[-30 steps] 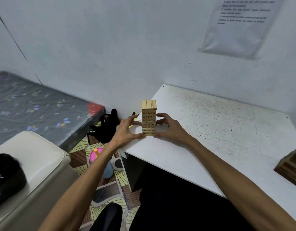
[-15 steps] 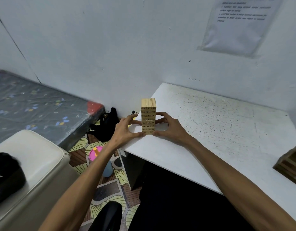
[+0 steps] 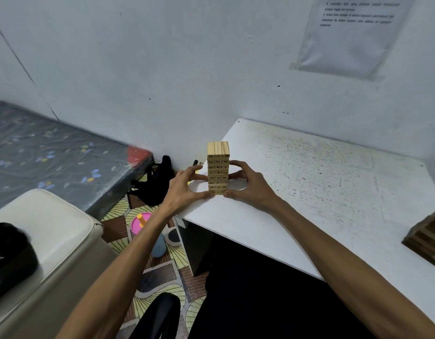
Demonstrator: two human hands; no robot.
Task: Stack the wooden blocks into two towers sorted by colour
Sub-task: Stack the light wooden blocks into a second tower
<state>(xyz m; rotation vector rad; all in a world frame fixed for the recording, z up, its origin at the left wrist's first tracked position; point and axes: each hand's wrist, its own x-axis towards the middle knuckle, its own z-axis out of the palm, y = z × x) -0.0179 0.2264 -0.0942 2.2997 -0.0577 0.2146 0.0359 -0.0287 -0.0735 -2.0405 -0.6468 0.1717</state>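
Observation:
A tower of light wooden blocks [image 3: 218, 150] with printed numbers stands upright near the left front corner of the white table [image 3: 321, 187]. My left hand [image 3: 184, 189] holds its left side, thumb at the base and fingers curled against the middle layers. My right hand [image 3: 248, 187] grips the right side the same way. A stack of dark brown blocks [image 3: 426, 241] sits at the table's right edge, partly cut off by the frame.
The wall runs close behind the table, with a paper sheet [image 3: 346, 37] stuck on it. Left of the table lie a black bag [image 3: 157, 184], a pink toy [image 3: 140, 222] on the patterned floor, a mattress [image 3: 52, 152] and a cream seat [image 3: 40, 236].

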